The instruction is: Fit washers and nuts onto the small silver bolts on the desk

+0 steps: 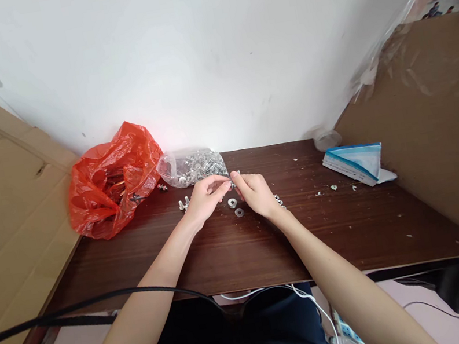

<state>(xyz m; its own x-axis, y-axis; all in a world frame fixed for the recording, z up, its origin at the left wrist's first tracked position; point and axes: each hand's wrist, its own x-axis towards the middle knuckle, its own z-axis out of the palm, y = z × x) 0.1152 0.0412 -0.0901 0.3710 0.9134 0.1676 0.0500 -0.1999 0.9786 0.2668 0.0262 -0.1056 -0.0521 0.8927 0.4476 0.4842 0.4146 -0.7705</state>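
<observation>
Over the middle of the dark brown table (pixel 235 259), my left hand (pixel 207 199) and my right hand (pixel 254 191) meet at the fingertips. Both pinch a small metal piece (pixel 233 184) between them, too small to make out fully. Just below the fingers lie a flat washer (pixel 232 202) and another washer (pixel 239 212). Several small rings (pixel 278 200) sit beside my right wrist, partly hidden by it. A few bolts (pixel 181 205) stand to the left of my left hand.
A red plastic bag (pixel 138 152) is at the back left, with a clear bag of metal parts (pixel 202 165) beside it. At the right lie a blue-and-white packet (pixel 355 162) and a clear round container (pixel 326 138). Cardboard flanks both sides.
</observation>
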